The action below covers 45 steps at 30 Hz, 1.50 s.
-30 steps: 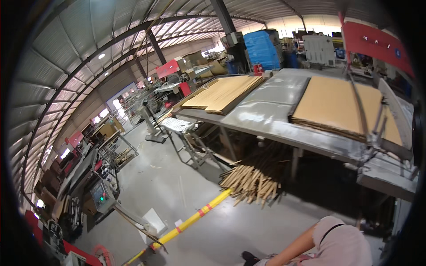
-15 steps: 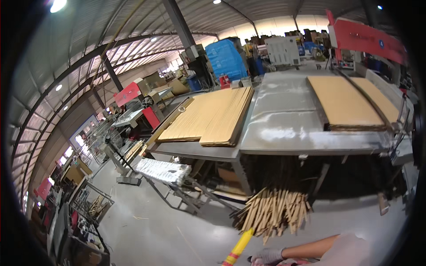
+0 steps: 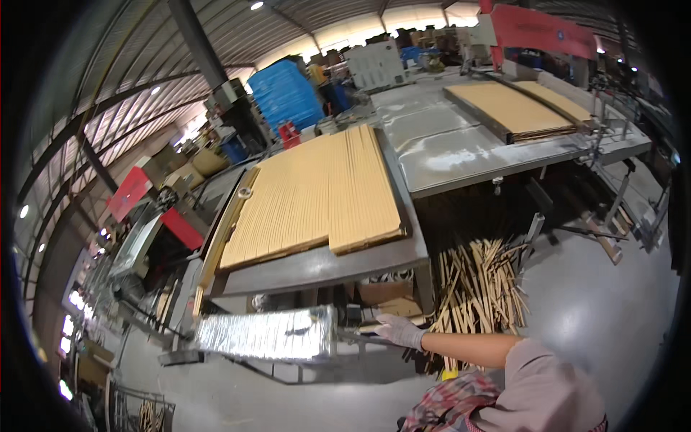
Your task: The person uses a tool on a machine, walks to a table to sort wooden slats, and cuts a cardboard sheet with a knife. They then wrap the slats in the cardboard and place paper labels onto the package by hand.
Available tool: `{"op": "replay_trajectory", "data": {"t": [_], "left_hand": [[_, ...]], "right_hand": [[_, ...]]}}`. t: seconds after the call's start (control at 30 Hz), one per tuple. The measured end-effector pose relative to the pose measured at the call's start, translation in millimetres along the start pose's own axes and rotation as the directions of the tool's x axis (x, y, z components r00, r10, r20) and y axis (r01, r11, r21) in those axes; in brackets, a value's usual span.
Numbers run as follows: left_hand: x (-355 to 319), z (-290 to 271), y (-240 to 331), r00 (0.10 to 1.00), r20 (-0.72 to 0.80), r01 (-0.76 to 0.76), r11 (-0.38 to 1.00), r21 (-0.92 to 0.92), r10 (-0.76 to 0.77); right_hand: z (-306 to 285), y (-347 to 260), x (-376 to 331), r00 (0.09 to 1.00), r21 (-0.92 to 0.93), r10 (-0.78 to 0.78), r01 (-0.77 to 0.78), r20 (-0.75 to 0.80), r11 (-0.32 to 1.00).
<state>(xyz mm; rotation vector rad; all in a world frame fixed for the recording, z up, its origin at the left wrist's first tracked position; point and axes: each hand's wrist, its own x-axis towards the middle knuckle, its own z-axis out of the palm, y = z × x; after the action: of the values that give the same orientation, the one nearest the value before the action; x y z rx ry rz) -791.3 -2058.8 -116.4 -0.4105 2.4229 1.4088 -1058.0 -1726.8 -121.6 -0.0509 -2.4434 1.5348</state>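
- Your gloved hand (image 3: pixel 400 330), the one in the pale work glove, is reaching out from the lower right of the frame toward the lower middle, with the bare forearm trailing back to your sleeve; which hand it is I cannot tell for certain, though the arm is coming in from your right side.
- Its grip is curling around a thin light wooden stick (image 3: pixel 374 328), but how tightly I cannot tell.
- Just left of the glove, a shiny silver ribbed metal tray (image 3: pixel 268 334) is sticking out in the lower left of the frame, below the desk edge.
- Above it, the grey metal desk (image 3: pixel 324 265) is carrying a flat, wide stack of pale yellow wooden slats (image 3: pixel 317 196) in the middle of the frame.
- To the right of your hand, a loose heap of thin wooden sticks (image 3: pixel 479 288) is lying on the grey floor (image 3: pixel 612 309) under the desk.
- Your other hand is not showing.
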Motion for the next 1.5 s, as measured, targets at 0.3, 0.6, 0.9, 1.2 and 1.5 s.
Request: {"op": "replay_trajectory", "data": {"t": [0.3, 0.6, 0.9, 1.2, 1.5], "left_hand": [[275.9, -74.0, 136.1, 0.916, 0.024, -0.401, 0.914, 0.055, 0.401], [419.6, 156.1, 339.1, 0.860, 0.103, -0.507, 0.859, 0.075, 0.499], [526.6, 199.5, 406.4, 0.968, 0.211, -0.125, 0.991, -0.056, 0.134], [520.1, 211.7, 413.5, 0.981, 0.115, -0.145, 0.985, -0.092, 0.155], [550.6, 208.5, 414.3, 0.974, 0.190, -0.094, 0.982, -0.167, 0.126]], "right_hand": [[-144.4, 58.8, 194.9, 0.809, 0.036, 0.251, -0.275, -0.531, 0.961], [-217.3, 185.7, 443.7, 0.805, 0.229, 0.571, -0.532, -0.160, 0.815], [-262.9, 258.8, 547.5, 0.834, 0.284, 0.510, -0.447, -0.212, 0.848], [-283.0, 270.6, 614.1, 0.899, 0.291, 0.413, -0.359, -0.150, 0.887], [-288.9, 260.5, 572.4, 0.872, 0.392, 0.426, -0.314, -0.242, 0.865]]}}
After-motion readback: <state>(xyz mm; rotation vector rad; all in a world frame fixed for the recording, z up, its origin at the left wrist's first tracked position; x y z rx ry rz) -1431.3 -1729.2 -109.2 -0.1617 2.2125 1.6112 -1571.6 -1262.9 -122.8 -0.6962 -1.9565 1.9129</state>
